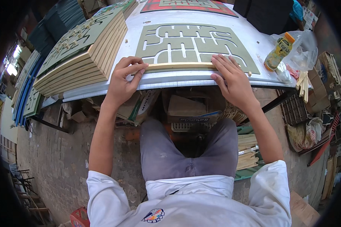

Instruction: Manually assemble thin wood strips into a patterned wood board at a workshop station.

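Note:
A long, thin wooden strip (pixel 182 66) lies along the near edge of a grey-green board (pixel 185 44) with curved slots cut through it. My left hand (pixel 125 77) pinches the strip's left end between thumb and fingers. At the other end, my right hand (pixel 233 79) has its fingers over the strip and its thumb against the near side. Both board and strip rest on a white-covered table (pixel 134 36), close to its front edge. A small wood bit (pixel 249 73) sits by the board's near right corner.
To the left stands a stack of wood-edged boards (pixel 98 56), topped by a slotted green panel (pixel 70 39). A yellow bottle (pixel 279 52) and a clear plastic bag (pixel 303 49) are at the right. Beneath the table is a cardboard box (pixel 193 106); more wooden strips (pixel 248 151) lie beside my leg.

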Motion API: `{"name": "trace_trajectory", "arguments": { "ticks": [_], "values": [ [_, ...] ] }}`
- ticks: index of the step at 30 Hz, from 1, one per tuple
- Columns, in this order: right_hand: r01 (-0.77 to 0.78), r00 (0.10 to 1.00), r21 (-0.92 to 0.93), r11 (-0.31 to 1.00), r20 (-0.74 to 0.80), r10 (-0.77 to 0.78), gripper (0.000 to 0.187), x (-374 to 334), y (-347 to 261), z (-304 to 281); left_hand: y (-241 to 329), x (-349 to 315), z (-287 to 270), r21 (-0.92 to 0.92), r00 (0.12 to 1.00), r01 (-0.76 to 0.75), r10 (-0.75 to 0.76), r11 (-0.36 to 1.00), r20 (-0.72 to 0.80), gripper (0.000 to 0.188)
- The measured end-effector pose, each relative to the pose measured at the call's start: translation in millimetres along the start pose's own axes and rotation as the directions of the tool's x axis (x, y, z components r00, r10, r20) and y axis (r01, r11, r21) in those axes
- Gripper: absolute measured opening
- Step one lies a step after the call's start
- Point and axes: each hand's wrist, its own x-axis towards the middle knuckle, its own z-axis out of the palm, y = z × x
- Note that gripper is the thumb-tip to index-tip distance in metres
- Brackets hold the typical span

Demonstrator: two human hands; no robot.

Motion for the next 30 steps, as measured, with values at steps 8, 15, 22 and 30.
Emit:
{"name": "trace_trajectory", "arguments": {
  "ticks": [8,15,22,30],
  "values": [
    [-0.038,0.993,-0.026,0.999,-0.117,0.034,0.059,-4.8,-7.5,8.7,40.7,5.2,16.6,0.163,0.997,0.028,-0.014,0.986,-0.082,0.038],
    [-0.034,0.979,-0.040,0.999,-0.201,0.025,0.062,-3.0,-13.7,18.0,54.7,-7.2,72.6,0.490,0.993,-0.015,0.069,0.872,-0.093,0.054],
    [-0.025,0.976,-0.051,0.998,-0.217,0.013,0.055,-6.0,-5.5,19.6,50.5,-4.7,81.1,0.451,0.983,0.008,0.075,0.892,-0.166,0.049],
    [-0.034,0.981,0.193,0.981,-0.179,0.069,0.028,18.4,-7.4,0.6,44.7,-9.8,82.2,0.507,0.970,-0.008,0.130,0.862,-0.206,0.050]
  ]
}}
